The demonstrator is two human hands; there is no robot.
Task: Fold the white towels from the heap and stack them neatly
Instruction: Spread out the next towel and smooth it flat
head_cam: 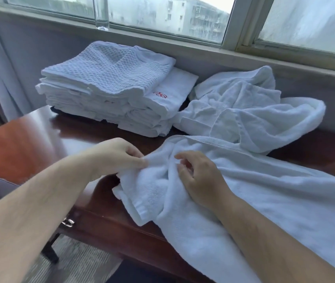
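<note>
A large white towel (264,201) with a blue emblem lies crumpled across the front of the dark wooden table (80,135) and hangs over its near edge. My left hand (117,156) pinches a bunched fold at the towel's left end. My right hand (199,176) rests on the towel just beside it, fingers curled into the cloth. Behind, at the right, lies the heap of unfolded white towels (254,111). At the back left stands the stack of folded white towels (109,88), topped by a waffle-textured one; one towel in it shows a red emblem.
A wall and window sill (183,45) run close behind the table. A clear glass (102,13) stands on the sill. An orange chair seat (9,148) is at the left of the table. A drawer handle (68,222) shows on the table's front.
</note>
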